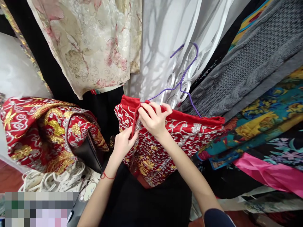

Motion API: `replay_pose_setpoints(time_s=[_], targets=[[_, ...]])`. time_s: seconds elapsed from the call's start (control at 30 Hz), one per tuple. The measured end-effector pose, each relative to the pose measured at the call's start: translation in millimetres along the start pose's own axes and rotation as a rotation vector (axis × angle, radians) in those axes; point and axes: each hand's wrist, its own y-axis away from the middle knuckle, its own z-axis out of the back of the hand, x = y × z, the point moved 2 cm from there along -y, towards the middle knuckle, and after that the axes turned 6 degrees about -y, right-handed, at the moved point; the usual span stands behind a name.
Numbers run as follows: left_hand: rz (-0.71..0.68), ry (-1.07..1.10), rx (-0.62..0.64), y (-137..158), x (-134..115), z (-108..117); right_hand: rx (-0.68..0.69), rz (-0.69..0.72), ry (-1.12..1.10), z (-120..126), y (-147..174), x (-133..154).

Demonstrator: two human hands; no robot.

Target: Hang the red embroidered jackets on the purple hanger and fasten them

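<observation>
A red skirt (pixel 187 132) with silver and gold embroidery and a plain red waistband is in front of me. My left hand (pixel 123 142) is closed on the edge of a slit running down from the waistband. Higher up and just to the right, my right hand (pixel 153 119) pinches the other part of the opening near the waistband, its little finger side raised. A purple hanger (pixel 181 82) sticks up from behind the waistband; its lower part is hidden by the fabric. The skirt's lower end hangs down between my forearms.
At left lies a matching red embroidered garment (pixel 56 129) beside white dotted cords or straps (pixel 54 178). A cream floral garment (pixel 94 47) hangs above. On the right hang a grey knit (pixel 248 66), a teal floral cloth (pixel 258 119) and a pink cloth (pixel 272 173). White curved metalwork (pixel 201 60) stands behind.
</observation>
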Motion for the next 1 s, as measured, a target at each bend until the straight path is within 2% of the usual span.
replay_pose_setpoints(time_s=[0.13,0.2,0.27,0.37,0.43,0.53,0.63,0.7,0.8,0.9,1.0], targets=[[0.107,0.071,0.004,4.2,10.8,4.8,0.107,0.044,-0.117,15.7,0.0,3.4],[0.139,0.222,0.021,8.2,14.8,6.1,0.127,-0.008,-0.175,28.4,3.1,4.3],[0.137,0.397,0.081,12.4,14.8,5.8,0.091,-0.094,-0.264,41.6,8.5,7.6],[0.116,0.601,0.189,16.5,8.4,2.7,-0.003,-0.307,-0.428,54.3,22.7,19.0],[0.119,0.643,0.194,17.8,3.4,0.3,-0.013,-0.589,-0.569,52.7,36.4,27.4],[0.128,0.533,0.16,20.5,-1.1,-2.4,0.137,-1.039,-0.86,34.5,57.6,38.6],[0.111,0.265,0.135,25.2,-1.5,-1.6,0.297,-1.269,-1.171,12.8,66.9,44.6],[0.052,0.107,0.099,28.0,-1.1,2.3,0.346,-1.34,-1.379,3.5,64.9,45.5],[-0.076,-0.012,0.018,30.7,-0.9,12.0,0.388,-1.373,-1.614,-1.2,56.7,45.5],[-0.145,-0.084,-0.021,31.5,1.0,22.0,0.338,-1.4,-1.652,-1.7,52.3,43.2],[-0.13,-0.143,-0.049,29.7,4.8,29.6,0.228,-1.46,-1.662,-3.2,53.9,40.6]])
